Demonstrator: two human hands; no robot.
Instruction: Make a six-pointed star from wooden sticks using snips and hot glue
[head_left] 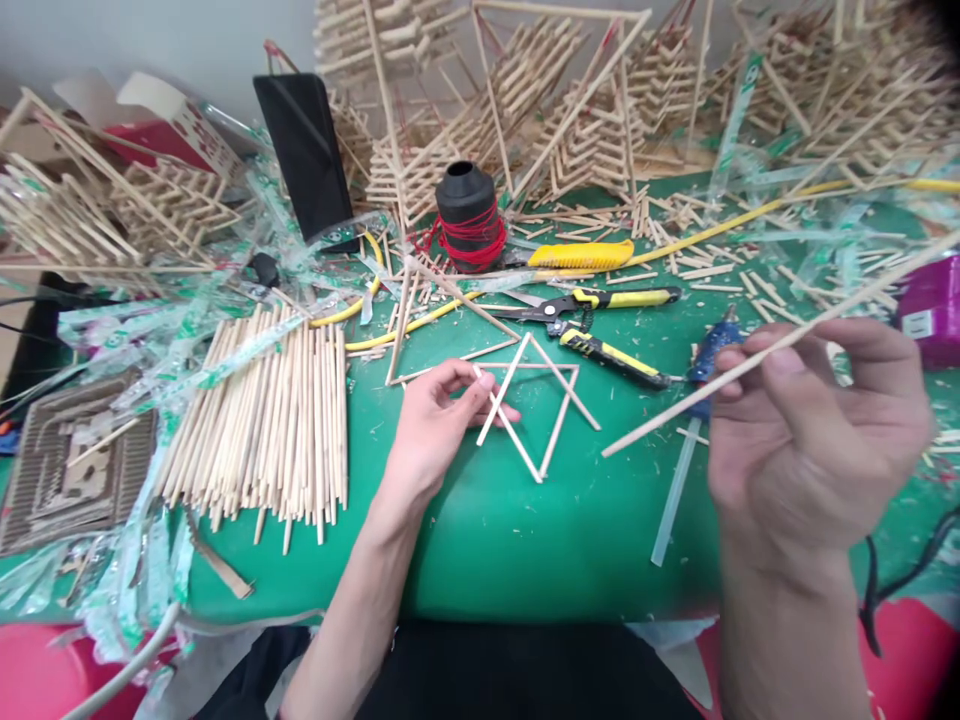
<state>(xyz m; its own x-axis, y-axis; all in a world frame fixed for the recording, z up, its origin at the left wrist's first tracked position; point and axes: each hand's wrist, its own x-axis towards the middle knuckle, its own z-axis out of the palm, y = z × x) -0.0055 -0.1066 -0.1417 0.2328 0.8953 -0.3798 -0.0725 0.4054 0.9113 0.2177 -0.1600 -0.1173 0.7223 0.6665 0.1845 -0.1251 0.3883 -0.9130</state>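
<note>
My left hand [442, 410] pinches one side of a small star-shaped frame [559, 422] made of thin wooden sticks, held just above the green table. My right hand [817, 430], raised on the right, grips a long thin wooden stick [675, 405] between thumb and fingers. The stick slants, its lower end pointing towards the star frame, with a gap between them. Beyond my left hand lies a triangular stick frame [400, 325]. A blue glue gun [705, 365], partly hidden by my right hand, has a translucent glue stick [675, 490] in front of it.
Left of my left hand lies a pile of wooden sticks [277, 430]. Yellow-black cutters [611, 355], a yellow utility knife [581, 256], a spool of red thread [484, 238] and a black phone [304, 150] are farther back. Stacked stick frames [592, 150] line the wall; plastic strips [247, 350] tangle left.
</note>
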